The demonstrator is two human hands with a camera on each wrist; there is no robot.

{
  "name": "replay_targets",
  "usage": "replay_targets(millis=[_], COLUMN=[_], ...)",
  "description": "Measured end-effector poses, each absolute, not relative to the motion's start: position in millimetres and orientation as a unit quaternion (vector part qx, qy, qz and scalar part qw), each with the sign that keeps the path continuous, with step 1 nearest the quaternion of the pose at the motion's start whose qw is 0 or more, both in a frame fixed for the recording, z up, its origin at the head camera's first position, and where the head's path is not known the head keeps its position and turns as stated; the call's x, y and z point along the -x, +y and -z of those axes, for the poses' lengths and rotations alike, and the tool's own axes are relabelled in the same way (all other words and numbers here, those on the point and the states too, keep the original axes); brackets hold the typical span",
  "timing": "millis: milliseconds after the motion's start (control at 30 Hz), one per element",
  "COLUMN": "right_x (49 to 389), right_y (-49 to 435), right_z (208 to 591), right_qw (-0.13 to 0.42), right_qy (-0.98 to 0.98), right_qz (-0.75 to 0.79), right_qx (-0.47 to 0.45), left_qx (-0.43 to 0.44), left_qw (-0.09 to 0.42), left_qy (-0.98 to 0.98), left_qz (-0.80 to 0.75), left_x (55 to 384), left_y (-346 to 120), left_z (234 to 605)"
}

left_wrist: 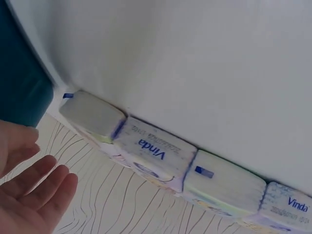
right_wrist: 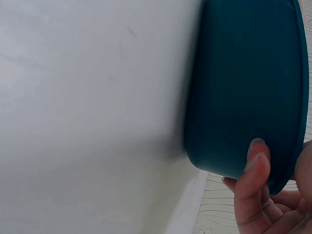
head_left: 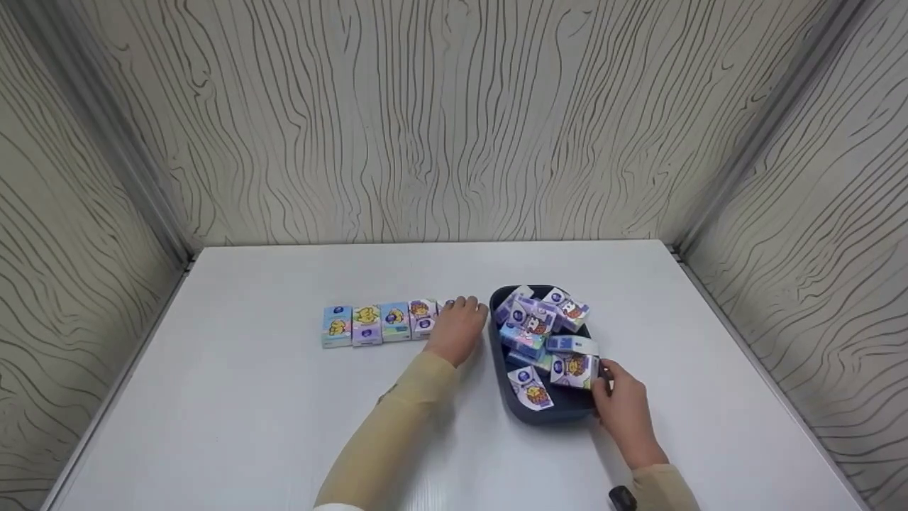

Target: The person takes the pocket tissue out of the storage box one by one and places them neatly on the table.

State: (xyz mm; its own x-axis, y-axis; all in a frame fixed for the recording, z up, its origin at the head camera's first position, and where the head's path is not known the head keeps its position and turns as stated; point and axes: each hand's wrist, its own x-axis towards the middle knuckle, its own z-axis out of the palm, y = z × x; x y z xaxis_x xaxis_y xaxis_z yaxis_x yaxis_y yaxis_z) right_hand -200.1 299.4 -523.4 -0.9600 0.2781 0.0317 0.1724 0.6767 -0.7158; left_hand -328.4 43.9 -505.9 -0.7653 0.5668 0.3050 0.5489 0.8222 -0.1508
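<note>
A row of small Vinda tissue packs [head_left: 367,325] lies side by side on the white table. My left hand [head_left: 457,330] is at the row's right end, partly covering the last pack [left_wrist: 92,114]. In the left wrist view its fingers [left_wrist: 53,195] are loosely bent, with nothing between them, apart from that pack. My right hand [head_left: 626,408] grips the right rim of a dark teal plastic bin [head_left: 521,406], fingers against the outer wall in the right wrist view. Several more tissue packs [head_left: 532,319] are heaped loosely inside the bin.
The bin stands just right of the left hand. White table surface [head_left: 234,411] extends to the left and right. Wood-patterned panels [head_left: 425,128] rise behind the table and along both sides.
</note>
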Motion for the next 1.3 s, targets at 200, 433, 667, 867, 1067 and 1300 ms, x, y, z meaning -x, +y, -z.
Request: replay_targets(millis=[200, 433, 667, 867, 1067, 1300], right_x=[199, 200, 200, 200, 200, 200], right_y=[299, 298, 300, 300, 300, 299], right_z=[524, 523, 524, 524, 522, 523], right_qw=[0.075, 0.068, 0.068, 0.063, 0.077, 0.068], right_qy=[-0.913, -0.911, -0.914, -0.912, -0.916, -0.915], right_qz=[-0.383, -0.386, -0.381, -0.385, -0.377, -0.378], right_qx=[0.122, 0.125, 0.123, 0.126, 0.116, 0.121], left_qx=[0.290, 0.292, 0.333, 0.344, 0.358, 0.353], left_qw=[0.186, 0.174, 0.149, 0.099, 0.111, 0.098], left_qy=[-0.939, -0.940, -0.930, -0.934, -0.927, -0.929], left_qz=[0.005, 0.032, 0.043, 0.026, 0.028, 0.052], left_x=[323, 318, 313, 307, 306, 306], left_y=[61, 80, 92, 97, 100, 99], left_z=[495, 485, 482, 482, 482, 485])
